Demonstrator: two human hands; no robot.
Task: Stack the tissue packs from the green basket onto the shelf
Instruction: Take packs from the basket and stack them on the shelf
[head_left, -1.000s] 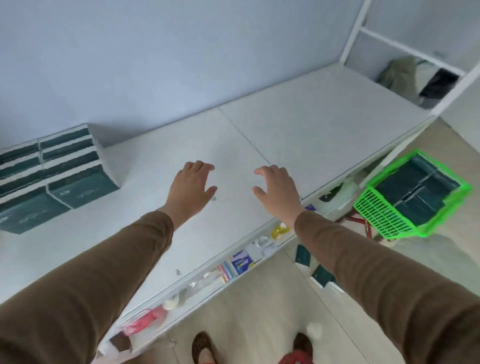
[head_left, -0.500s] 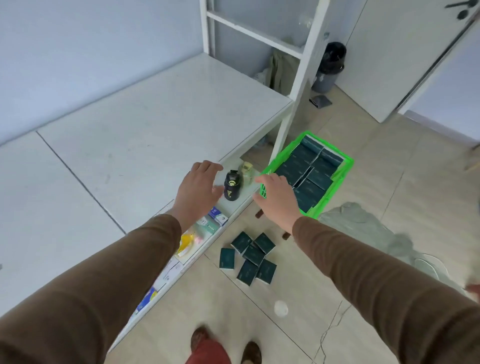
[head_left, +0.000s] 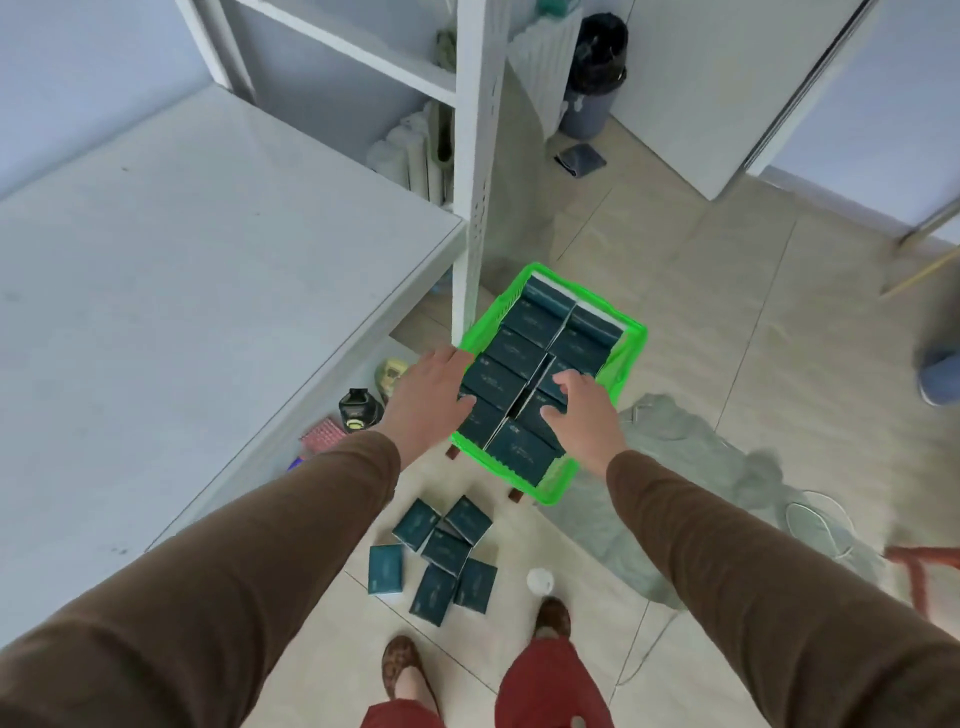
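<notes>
Pale floor tiles (head_left: 701, 322) run under a white shelf (head_left: 208, 270) on the left, whose broad top surface shows no packs in this view. Beside its upright post sits the green basket (head_left: 631, 338), raised on small dark feet and packed with two rows of dark teal tissue packs (head_left: 524, 332). Both hands hover over the near end of the basket: the left hand (head_left: 428, 397) above the left row, the right hand (head_left: 582, 415) above the right row, fingers (head_left: 563, 382) spread and loosely bent, holding nothing; whether they already touch the packs cannot be told. Six loose packs (head_left: 441, 551) lie scattered on the floor just ahead of the person's feet.

The packs sit tightly side by side, so lifting several at once between two palms likely risks the middle ones slipping out and joining those on the floor. Pressing on the near rim could tip the basket on its feet. A step forward could tread on the loose packs or the small white cup (head_left: 540, 579) beside them
</notes>
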